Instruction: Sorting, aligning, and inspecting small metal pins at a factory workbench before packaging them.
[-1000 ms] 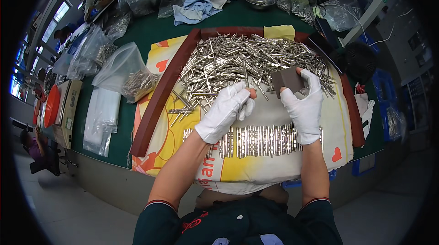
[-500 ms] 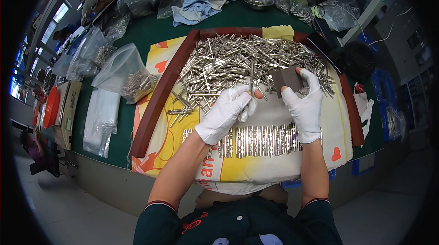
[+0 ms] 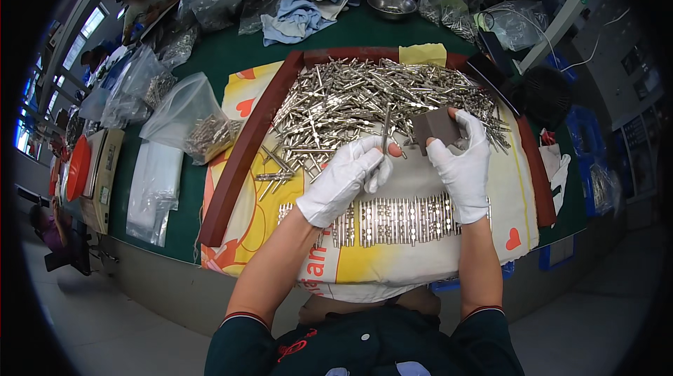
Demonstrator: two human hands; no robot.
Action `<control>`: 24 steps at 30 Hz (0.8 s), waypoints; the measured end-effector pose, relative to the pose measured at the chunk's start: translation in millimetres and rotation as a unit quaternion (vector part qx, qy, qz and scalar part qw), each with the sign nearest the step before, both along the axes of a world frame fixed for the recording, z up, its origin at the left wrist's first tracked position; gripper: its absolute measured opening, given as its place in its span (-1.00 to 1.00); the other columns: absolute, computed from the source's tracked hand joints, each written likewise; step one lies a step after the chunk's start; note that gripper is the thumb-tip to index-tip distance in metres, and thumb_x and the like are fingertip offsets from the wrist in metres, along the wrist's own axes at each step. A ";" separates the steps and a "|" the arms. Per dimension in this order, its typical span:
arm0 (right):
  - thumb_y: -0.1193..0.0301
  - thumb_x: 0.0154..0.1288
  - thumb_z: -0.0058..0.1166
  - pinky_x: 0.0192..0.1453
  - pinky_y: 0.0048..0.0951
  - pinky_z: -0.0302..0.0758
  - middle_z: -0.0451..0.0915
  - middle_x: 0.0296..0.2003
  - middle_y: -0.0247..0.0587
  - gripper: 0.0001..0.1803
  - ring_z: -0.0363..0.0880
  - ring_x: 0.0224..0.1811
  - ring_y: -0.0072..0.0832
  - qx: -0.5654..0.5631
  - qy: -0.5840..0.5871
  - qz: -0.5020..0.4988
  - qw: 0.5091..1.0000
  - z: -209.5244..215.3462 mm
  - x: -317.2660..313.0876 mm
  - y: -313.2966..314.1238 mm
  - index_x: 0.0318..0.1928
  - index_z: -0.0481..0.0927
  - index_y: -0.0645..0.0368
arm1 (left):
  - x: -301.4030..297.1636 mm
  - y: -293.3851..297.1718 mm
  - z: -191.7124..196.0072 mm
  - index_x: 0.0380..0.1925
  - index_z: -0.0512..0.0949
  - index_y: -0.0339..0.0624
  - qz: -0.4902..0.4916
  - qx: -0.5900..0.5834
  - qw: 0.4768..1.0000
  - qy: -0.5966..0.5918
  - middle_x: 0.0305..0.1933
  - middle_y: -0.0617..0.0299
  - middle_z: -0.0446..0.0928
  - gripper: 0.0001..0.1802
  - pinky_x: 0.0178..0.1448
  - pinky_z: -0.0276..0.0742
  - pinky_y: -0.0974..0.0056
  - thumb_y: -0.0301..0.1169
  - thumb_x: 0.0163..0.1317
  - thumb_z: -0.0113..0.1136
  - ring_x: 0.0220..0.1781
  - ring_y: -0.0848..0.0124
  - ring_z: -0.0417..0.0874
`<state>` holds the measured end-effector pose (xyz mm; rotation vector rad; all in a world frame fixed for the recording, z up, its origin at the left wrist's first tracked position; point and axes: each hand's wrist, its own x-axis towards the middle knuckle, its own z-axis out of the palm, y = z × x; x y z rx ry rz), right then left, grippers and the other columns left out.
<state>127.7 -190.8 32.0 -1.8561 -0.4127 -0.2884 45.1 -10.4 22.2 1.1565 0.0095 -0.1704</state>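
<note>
White fingerless-tipped gloves cover both of my hands. My left hand [image 3: 355, 172] pinches a slim metal rod [image 3: 386, 127] that stands nearly upright between thumb and fingers. A dark grey-brown rectangular block [image 3: 434, 128], perhaps a sanding block, is gripped by my right hand [image 3: 463, 165], just right of the rod and apart from it. Beyond the hands spreads a big heap of shiny metal rods [image 3: 350, 95] with knobbed middles. Between my forearms, a neat row of similar rods [image 3: 406, 220] lies side by side on the printed cloth [image 3: 371, 264]; the gloves and wrists hide part of it.
A dark red wooden frame [image 3: 242, 165] borders the heap on the left, back and right. To the left lie clear plastic bags [image 3: 186, 113] and a scale [image 3: 105, 165]. A metal bowl [image 3: 391, 4] and blue cloth [image 3: 298, 18] sit at the back of the green table [image 3: 231, 46].
Both hands stay almost in place, still holding the rod and the block. The block has shifted slightly left, toward the rod. The whole view has tilted a little.
</note>
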 end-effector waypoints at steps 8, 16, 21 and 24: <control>0.40 -0.11 0.33 0.05 -0.33 0.53 0.52 -0.08 -0.01 -0.39 0.58 -0.07 -0.29 0.012 0.015 0.007 1.000 -2.3 0.6 0.6 0.04 0.51 0.33 | -0.9 -1.9 2.7 -0.19 0.47 -0.18 0.004 0.066 0.997 0.029 -0.49 0.41 0.44 -0.76 -0.40 0.28 0.58 -0.25 0.41 -0.06 -0.53 0.69 0.35; 0.40 -0.11 0.33 0.06 -0.33 0.53 0.51 -0.07 -0.01 -0.39 0.58 -0.07 -0.29 0.008 0.013 0.005 1.000 -1.4 0.1 0.5 0.04 0.51 0.33 | -0.6 -3.0 -2.3 -0.22 0.46 -0.16 -0.013 -0.015 1.000 0.019 -0.47 0.41 0.45 -0.80 -0.38 0.31 0.57 -0.29 0.39 -0.09 -0.52 0.68 0.38; 0.40 -0.10 0.33 0.07 -0.33 0.52 0.51 -0.06 -0.01 -0.39 0.57 -0.07 -0.29 0.005 0.008 0.004 1.000 -2.9 0.8 0.5 0.04 0.51 0.33 | -0.7 -1.5 -3.0 -0.16 0.47 -0.18 -0.016 -0.033 0.999 0.004 -0.57 0.43 0.29 -0.78 -0.44 0.15 0.49 -0.28 0.40 -0.04 -0.56 0.63 0.24; 0.41 -0.10 0.33 0.07 -0.33 0.52 0.51 -0.06 -0.01 -0.39 0.57 -0.06 -0.29 0.022 0.023 0.007 0.999 -4.1 2.2 0.0 0.04 0.51 0.33 | -1.6 -2.2 -1.4 -0.06 0.47 -0.22 -0.012 -0.002 1.000 -0.006 -0.57 0.44 0.30 -0.65 -0.46 0.13 0.50 -0.16 0.41 0.00 -0.57 0.66 0.23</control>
